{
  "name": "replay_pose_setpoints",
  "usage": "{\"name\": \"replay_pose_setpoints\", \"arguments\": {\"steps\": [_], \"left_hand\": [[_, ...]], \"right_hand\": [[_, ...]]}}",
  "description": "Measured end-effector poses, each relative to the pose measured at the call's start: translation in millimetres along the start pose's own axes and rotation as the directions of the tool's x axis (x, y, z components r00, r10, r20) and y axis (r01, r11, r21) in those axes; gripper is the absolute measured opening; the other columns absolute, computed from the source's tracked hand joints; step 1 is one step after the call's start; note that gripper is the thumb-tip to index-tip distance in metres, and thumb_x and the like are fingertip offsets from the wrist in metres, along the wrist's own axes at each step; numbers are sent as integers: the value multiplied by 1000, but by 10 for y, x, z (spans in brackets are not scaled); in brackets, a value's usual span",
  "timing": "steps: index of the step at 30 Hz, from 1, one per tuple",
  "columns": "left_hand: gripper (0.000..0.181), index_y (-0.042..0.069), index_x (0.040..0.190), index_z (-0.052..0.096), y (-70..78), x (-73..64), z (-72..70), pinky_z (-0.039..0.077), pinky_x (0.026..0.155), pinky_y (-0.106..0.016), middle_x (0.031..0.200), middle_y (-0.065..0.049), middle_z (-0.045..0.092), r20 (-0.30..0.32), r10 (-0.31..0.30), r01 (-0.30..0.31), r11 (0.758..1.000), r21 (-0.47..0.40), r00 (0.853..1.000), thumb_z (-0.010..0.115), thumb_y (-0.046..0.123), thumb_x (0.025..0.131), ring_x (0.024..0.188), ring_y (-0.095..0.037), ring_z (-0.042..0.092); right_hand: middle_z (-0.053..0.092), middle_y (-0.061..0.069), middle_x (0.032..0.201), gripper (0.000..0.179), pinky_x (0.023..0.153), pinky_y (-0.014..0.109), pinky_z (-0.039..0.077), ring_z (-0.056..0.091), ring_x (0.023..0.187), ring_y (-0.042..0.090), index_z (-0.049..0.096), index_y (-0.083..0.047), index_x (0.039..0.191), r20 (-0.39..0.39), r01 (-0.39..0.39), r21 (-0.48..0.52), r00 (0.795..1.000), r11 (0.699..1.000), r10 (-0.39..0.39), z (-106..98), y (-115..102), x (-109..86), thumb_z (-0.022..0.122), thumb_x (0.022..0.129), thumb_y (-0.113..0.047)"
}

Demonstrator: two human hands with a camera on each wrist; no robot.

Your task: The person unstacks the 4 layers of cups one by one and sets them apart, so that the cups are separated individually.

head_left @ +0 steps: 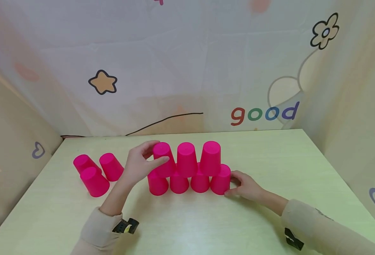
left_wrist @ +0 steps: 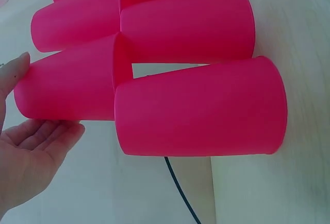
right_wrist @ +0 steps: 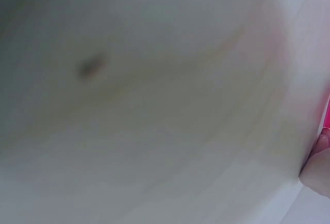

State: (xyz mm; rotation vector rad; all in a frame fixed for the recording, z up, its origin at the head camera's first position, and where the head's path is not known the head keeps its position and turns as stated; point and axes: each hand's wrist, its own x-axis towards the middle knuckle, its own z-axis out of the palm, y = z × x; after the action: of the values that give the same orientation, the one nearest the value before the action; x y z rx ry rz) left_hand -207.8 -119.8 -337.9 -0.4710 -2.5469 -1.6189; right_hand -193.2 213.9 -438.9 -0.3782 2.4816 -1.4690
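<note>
Pinching an upper cup [head_left: 165, 169] with my left hand [head_left: 139, 163], right hand [head_left: 248, 187] round a lower cup [head_left: 220, 180], I've seven stacked; three cups [head_left: 95, 182] remain frame-left.

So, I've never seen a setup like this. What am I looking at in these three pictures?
There's no robot here: you see a person's bare left hand and right hand. The wide picture comes from a camera on the person's head, looking forward and down. The other two come from cameras on the wrists: the left one shows pink cups close up, turned sideways; the right one is mostly a pale blur, with part of that hand at its edge.

On the pale table are upside-down cups: a bottom row of four, an upper row of three on top, and three more cups off to the left. The left hand has its grip on the leftmost upper cup; the right holds the side of the rightmost bottom cup.
</note>
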Motion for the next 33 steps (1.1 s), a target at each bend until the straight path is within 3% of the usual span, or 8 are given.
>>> {"name": "replay_pose_setpoints", "arguments": {"steps": [18,33], "left_hand": [[51,8,120,56,4,-25,-13,48,87,-37,106,-7,62,-22,1,-1,1000,-8,1000,76,18,74,100,-22,58],[50,5,121,56,43,-119,-227,47,89,-34,106,-10,63,-59,10,-9,1000,21,998,75,18,76,100,-21,60]], "right_hand": [[52,15,116,60,91,43,44,47,110,33,49,2,122,5,-12,16,1000,1000,12,2,-16,-5,77,70,-8],[54,14,113,57,91,44,43,48,108,33,50,2,121,2,6,14,1000,1000,-6,15,-22,-9,76,71,-8]]}}
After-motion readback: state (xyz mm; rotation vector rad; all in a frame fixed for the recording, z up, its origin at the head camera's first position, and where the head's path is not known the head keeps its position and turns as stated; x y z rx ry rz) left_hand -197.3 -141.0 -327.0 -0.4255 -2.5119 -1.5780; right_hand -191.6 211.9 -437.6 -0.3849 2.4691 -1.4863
